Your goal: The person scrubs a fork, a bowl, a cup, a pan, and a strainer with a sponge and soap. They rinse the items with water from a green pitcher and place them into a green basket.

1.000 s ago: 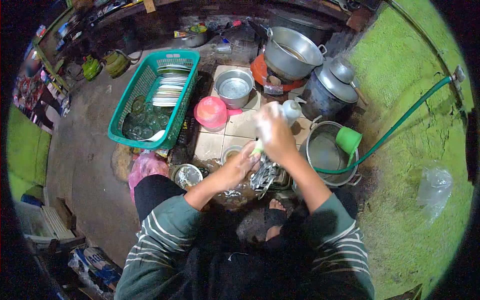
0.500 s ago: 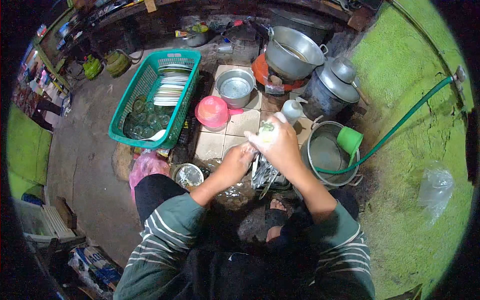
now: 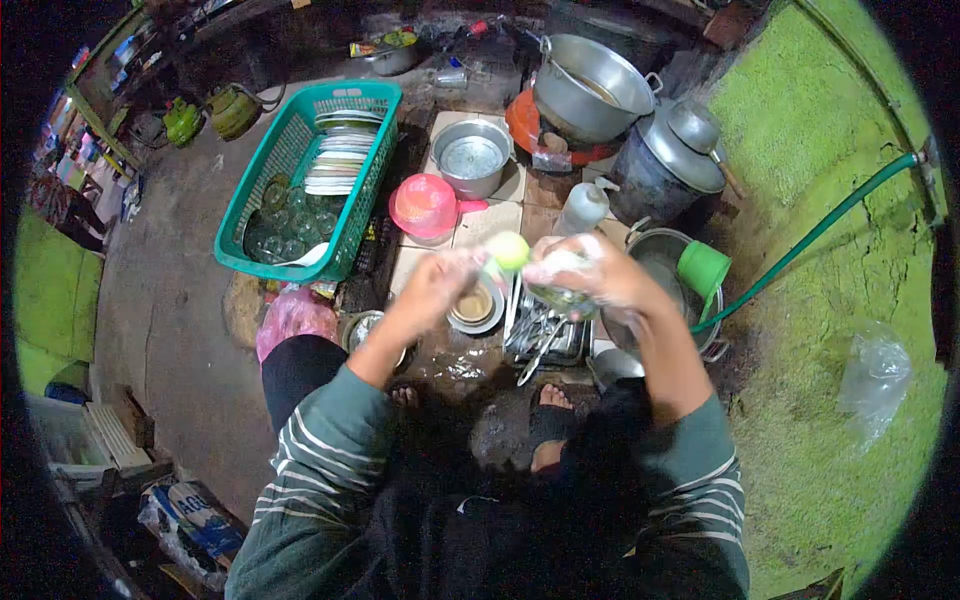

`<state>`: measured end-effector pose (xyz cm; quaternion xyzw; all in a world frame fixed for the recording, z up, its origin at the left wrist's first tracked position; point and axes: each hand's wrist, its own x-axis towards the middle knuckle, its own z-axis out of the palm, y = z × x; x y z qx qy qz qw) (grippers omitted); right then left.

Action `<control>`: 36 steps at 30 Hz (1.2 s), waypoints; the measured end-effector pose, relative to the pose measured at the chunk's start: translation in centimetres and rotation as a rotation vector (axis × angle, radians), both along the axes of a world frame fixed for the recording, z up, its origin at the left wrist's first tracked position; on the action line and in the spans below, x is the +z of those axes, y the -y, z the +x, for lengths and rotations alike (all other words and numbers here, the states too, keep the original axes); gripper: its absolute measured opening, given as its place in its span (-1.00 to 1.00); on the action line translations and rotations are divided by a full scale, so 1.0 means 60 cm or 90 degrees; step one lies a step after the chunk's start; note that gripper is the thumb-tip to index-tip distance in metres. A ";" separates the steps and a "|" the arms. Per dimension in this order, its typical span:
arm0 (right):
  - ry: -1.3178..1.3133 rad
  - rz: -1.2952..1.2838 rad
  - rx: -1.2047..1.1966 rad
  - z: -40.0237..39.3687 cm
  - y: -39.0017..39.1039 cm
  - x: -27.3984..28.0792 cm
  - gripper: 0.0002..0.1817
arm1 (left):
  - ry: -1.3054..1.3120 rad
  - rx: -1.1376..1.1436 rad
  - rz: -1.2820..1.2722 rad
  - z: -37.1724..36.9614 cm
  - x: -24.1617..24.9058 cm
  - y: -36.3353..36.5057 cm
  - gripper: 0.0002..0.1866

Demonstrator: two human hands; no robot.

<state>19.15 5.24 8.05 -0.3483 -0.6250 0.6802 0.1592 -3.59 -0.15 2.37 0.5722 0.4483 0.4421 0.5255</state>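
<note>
A teal plastic basket (image 3: 357,205) of plates and drinking glasses stood to the left. Across from it, a big aluminium pot (image 3: 572,108) sat on an orange-red stove (image 3: 525,120), with a lidded pot just beside. Nearer, a deep metal pot (image 3: 665,258) held a green dipper (image 3: 704,266). An aluminium pan (image 3: 470,185) and a pink dipper (image 3: 425,205) rested together on the tiles, a pump bottle (image 3: 583,210) to their right. The person's right hand (image 3: 605,275), foamy, was curled around a soapy scrubbing pad (image 3: 562,297). The left hand (image 3: 445,282), blurred, had its fingers drawn narrow at a lime-green rounded utensil (image 3: 508,250), which was between the hands, above the cutlery (image 3: 540,335); its handle was hidden. Small stacked bowls (image 3: 478,310) lay near the left hand.
</note>
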 end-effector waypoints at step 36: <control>0.524 0.371 -0.259 0.269 0.037 -0.001 -0.62 | -0.321 -0.306 0.252 0.386 -0.472 0.051 -0.50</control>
